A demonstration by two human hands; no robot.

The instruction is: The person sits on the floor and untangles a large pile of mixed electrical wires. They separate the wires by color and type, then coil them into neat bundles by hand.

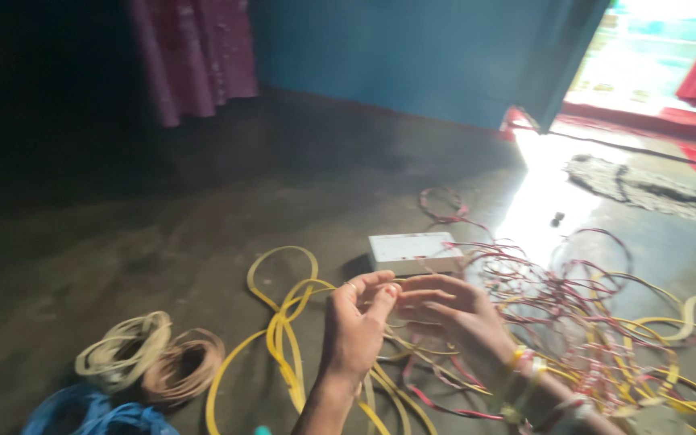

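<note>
Both hands are raised together above a dark floor (163, 242). The left hand (356, 322) is seen with its fingers curled and the fingertips drawn close to those of the right hand (453, 314), so that the two meet at about the middle of the view. What is pinched between them cannot be told; the picture is blurred there, and whether either hand is clamped on a strand cannot be made out. Bangles (525, 366) are worn on the right wrist.

Beneath the hands, looped yellow strips (283, 338) are spread over the floor, and a tangle of pink and red strips (541, 298) is spread to the right of them. A flat white box (414, 251) is set on the floor just beyond the fingertips. Two coiled bundles, a pale one (122, 346) and a brownish one (185, 366), are laid side by side, touching, at lower left, with a blue bundle (90, 415) near them.
</note>
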